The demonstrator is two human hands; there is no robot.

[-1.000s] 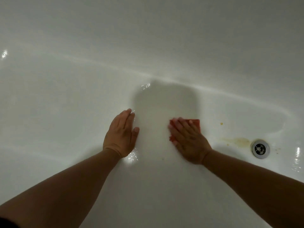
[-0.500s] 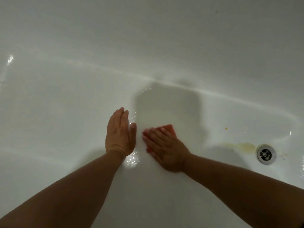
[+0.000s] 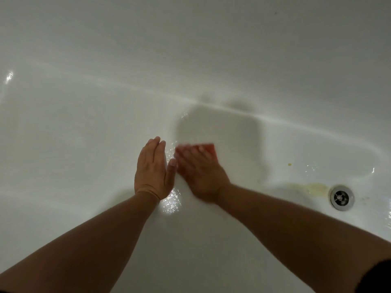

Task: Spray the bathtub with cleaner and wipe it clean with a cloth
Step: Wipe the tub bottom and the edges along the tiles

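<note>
I'm working down in the white tub (image 3: 84, 123), with both hands on its floor at mid-frame. The left hand (image 3: 152, 170) is lying flat, its fingers (image 3: 153, 144) straight and close together. It's holding nothing and is only bracing on the enamel beside a glinting wet patch (image 3: 171, 203).

Just to its right, the right hand (image 3: 203, 176) is pressing the red cloth (image 3: 208, 150) against the tub floor. That hand is blurred, but its fingers look stretched out over the cloth rather than curled round it. Only the cloth's upper right corner is peeking out past them. I'm reading this as mid-wipe, with the spraying likely done, since the surface is shining wet.

What matters for the next stroke is the yellow stain (image 3: 311, 188), which is well apart from the cloth toward the right of the frame. It's stretching left to right and ending just beside the drain (image 3: 342, 197). A small yellow speck (image 3: 289, 164) is sitting above it. The right hand is plainly the nearer one, so I'm judging that the cloth should be travelling rightward along the stain's length, while the left hand is serving as the prop.
</note>
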